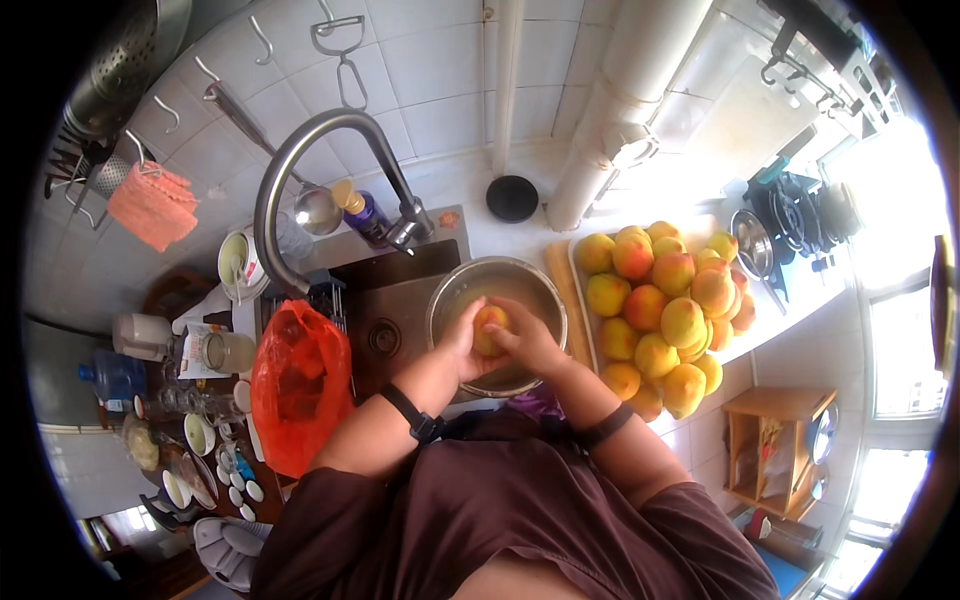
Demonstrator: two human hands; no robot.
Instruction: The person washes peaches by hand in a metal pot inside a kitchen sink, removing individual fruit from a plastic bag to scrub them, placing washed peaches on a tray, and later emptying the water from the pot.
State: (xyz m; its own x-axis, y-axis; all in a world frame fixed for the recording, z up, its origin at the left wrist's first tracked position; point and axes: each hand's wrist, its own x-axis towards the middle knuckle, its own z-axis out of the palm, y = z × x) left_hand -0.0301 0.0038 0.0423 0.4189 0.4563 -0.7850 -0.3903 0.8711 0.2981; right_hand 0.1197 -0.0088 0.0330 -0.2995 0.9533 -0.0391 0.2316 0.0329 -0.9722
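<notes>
A yellow-red peach (489, 331) is held between both hands over a round metal basin (559, 300) that contains cloudy water. My left hand (463, 346) cups the peach from its left and underside, and my right hand (523, 334) lies on its right with the thumb across its front. The basin rests partly over the stainless steel sink (405, 315). Many yellow and red peaches (645, 307) are heaped on a white tray (587, 322) to the right. A red plastic bag (300, 397) lies left of the sink.
A curved faucet (345, 120) arches over the sink's left part, near a purple pump bottle (367, 217). A wooden board (564, 292) lies between basin and tray. Behind stands a black round lid (512, 199); a metal pan (752, 240) is at the right. Jars and bowls crowd the left.
</notes>
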